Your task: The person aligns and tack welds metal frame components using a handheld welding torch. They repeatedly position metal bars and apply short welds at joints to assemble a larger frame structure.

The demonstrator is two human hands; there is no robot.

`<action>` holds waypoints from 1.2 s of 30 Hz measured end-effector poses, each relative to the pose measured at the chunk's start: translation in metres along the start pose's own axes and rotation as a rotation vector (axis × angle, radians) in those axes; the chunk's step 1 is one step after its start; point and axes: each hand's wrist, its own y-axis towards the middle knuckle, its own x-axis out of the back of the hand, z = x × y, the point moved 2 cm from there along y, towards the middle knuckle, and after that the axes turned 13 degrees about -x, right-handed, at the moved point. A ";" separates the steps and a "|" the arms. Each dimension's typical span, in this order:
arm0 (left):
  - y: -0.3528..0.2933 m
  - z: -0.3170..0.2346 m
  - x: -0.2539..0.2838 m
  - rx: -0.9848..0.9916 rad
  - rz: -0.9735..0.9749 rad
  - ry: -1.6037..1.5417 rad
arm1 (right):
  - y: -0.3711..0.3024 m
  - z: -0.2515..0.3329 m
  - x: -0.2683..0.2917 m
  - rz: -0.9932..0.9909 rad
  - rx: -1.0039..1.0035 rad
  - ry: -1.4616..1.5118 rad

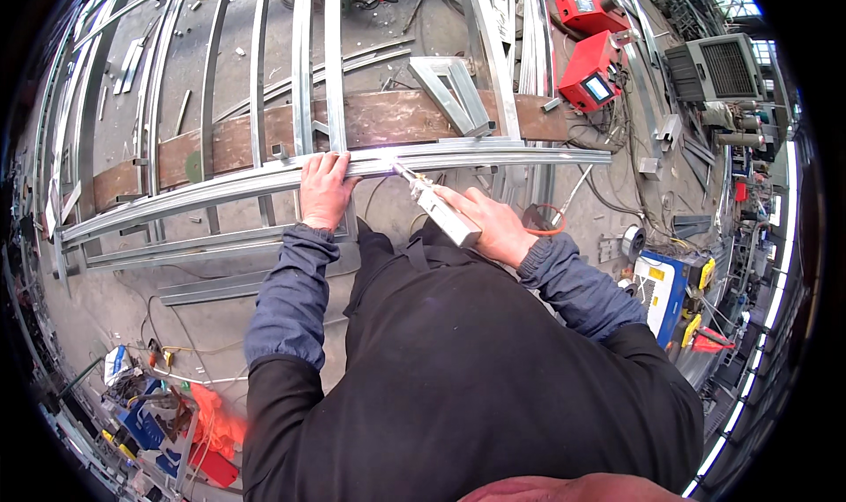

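Note:
My right hand (495,224) is closed around a handheld welding gun (445,213) with a pale, boxy body. Its thin nozzle points up and left at long silver metal tubes (493,156), and a bright violet-white glow shows at the tip. To the left of that glow, my left hand (325,189) grips the tubes from above, fingers together over their top faces. Several tubes lie side by side, crossing in front of me from left to right. Whether the nozzle touches the metal is lost in the glare.
Upright tubes of a metal frame (257,79) stretch away beyond my hands. A rusty brown plank (388,119) passes beneath them, with an angled metal piece (451,96) on it. Red machines (590,72) stand far right. Nearer right are a blue-and-white machine (656,295) and cables (608,189).

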 end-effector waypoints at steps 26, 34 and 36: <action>0.033 -0.015 0.034 0.242 0.191 -0.108 | 0.225 -0.048 0.134 0.939 -0.142 0.301; 0.028 -0.014 0.023 0.247 0.203 -0.017 | 0.261 -0.054 0.119 1.061 -0.237 0.304; 0.030 -0.015 0.024 0.239 0.215 -0.012 | 0.263 -0.054 0.116 1.099 -0.277 0.328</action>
